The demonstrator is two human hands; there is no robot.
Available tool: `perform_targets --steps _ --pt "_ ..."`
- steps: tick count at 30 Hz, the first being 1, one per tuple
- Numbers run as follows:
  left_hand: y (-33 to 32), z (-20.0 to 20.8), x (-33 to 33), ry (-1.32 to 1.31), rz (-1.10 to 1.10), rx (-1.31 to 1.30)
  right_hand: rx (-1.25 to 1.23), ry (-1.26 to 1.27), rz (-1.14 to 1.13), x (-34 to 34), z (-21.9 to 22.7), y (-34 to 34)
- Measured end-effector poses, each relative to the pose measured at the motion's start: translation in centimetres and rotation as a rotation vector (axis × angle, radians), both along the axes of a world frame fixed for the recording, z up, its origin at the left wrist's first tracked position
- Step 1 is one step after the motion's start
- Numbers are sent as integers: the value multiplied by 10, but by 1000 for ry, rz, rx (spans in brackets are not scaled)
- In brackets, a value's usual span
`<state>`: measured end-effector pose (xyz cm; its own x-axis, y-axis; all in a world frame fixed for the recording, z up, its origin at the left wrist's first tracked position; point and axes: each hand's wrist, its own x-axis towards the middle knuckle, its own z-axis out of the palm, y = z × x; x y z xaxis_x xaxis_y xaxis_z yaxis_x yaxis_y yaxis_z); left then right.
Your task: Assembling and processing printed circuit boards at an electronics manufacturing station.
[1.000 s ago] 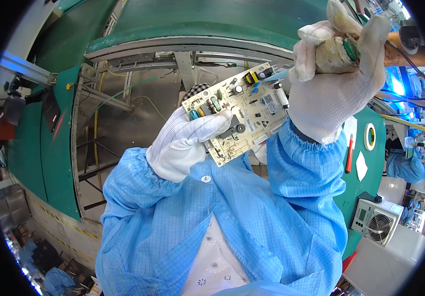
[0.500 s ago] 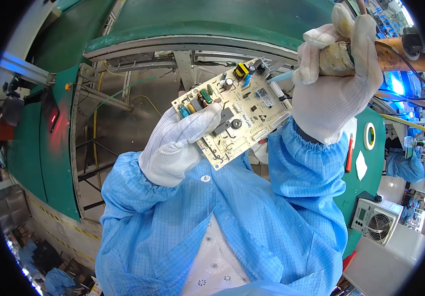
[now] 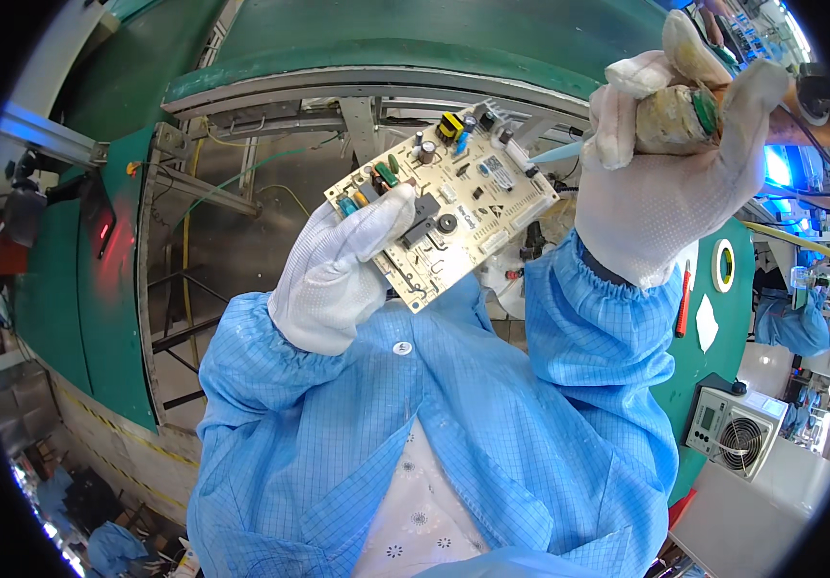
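Observation:
My left hand (image 3: 338, 265), in a white glove, grips a cream-coloured circuit board (image 3: 477, 207) by its left side, thumb on the top face. The board is tilted, its component side showing; a yellow-and-black transformer (image 3: 449, 127), a green coil, capacitors and a black block stand on it. Raised at the upper right, my gloved right hand (image 3: 665, 202) is closed around a thick, worn beige wrapped piece (image 3: 667, 122) with a green band at one end. Its kind is not clear. Left of that hand, a pale blue pointed tip (image 3: 557, 152) shows beside the board's far right corner.
A metal-framed green workbench (image 3: 386, 72) lies ahead. On the right, a green surface bears a red stick-like tool (image 3: 683, 306), a tape roll (image 3: 723, 265) and a white scrap (image 3: 707, 324). Beside it stands a fan unit (image 3: 737, 429). A bare-looking forearm (image 3: 824, 123) is at the far right.
The circuit board and my left hand have shifted slightly left and away from me. My right hand has moved a little right, its thumb farther out, and more of the green band shows.

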<state>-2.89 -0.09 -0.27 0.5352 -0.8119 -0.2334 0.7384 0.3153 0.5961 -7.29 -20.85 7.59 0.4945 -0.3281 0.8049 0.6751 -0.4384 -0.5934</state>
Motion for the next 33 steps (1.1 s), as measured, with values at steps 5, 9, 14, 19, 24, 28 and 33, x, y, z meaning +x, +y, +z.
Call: perform_targets --steps 5,9,14,19,24,28,33 --pt "3 0 4 111 118 -27 62 34 42 -4 2 5" --pt "8 -12 2 84 169 -141 123 67 69 -7 5 10" --pt "7 -3 3 127 115 -157 200 108 115 -9 5 11" --pt "5 -4 4 181 99 -174 281 153 159 -14 8 12" --pt "7 -6 4 144 40 -165 365 201 206 -23 10 11" --pt "11 -12 7 197 74 -193 434 247 257 -28 12 7" --pt "5 -11 51 123 81 -131 664 57 880 -11 0 -19"
